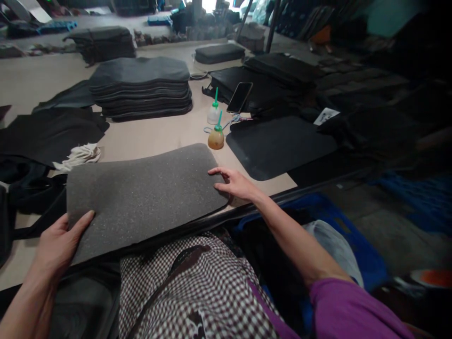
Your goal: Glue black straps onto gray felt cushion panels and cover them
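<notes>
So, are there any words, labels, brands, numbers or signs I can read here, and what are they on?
No readable text.
White label by the dark panel: marks too blurred to read.
Dark patch on the checked garment: any lettering too blurred.
Grey sheet at the hands: speckles, no visible lettering.

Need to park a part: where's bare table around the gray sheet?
Bare: between tall stack, amber bottle, white rag and gray sheet; also far left, beyond dark cloth. Crowded: right side, with phone and black panel.
</notes>
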{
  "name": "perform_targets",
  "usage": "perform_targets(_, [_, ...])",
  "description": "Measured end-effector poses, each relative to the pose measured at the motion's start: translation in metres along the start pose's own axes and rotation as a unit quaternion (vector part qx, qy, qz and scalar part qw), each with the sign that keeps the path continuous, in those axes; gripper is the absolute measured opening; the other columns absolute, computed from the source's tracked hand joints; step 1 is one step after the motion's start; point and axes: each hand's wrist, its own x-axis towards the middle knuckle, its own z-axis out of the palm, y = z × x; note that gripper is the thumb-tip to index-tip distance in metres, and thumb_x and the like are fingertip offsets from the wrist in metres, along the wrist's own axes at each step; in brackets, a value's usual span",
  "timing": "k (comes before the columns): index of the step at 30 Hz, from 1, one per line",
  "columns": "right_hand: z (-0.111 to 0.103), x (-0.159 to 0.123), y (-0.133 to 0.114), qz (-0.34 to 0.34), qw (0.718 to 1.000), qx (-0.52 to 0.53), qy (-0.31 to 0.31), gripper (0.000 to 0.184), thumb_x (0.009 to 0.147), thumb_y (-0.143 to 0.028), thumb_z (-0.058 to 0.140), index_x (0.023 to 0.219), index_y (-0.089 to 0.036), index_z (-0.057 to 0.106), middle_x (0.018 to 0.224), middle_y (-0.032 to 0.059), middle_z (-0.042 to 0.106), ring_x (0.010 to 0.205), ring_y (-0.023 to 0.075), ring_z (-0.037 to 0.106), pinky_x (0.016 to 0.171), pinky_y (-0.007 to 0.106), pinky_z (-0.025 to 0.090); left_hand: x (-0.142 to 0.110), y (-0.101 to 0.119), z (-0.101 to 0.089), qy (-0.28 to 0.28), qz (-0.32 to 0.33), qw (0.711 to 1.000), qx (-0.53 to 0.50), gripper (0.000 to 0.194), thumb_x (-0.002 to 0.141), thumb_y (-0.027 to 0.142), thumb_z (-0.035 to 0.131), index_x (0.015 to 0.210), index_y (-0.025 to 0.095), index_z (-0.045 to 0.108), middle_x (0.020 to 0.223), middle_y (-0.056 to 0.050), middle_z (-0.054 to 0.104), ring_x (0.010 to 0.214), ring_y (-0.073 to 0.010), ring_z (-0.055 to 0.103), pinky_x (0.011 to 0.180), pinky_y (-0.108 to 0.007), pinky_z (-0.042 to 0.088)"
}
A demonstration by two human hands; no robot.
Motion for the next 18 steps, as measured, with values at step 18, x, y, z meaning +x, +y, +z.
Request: perform_targets(18, [0.016, -0.009, 0.002, -0.097, 0.981, -0.162, 0.054, 0.046, 0.087, -0.027, 0.063, 0.133, -0.019, 0.061, 0.13, 0.0136, 0.061, 0.117, 0.0293, 0.057, 0.103, 0.046, 0.046, 0.009, -0.016, 0.003, -0.017, 0.1, 0.995, 0.024, 0.063, 0.079, 0.062, 0.071, 0.124, 0.018, 0.071, 0.114, -0.009, 0.077, 0.098, -0.0263, 0.072, 0.085, -0.036, 0.058])
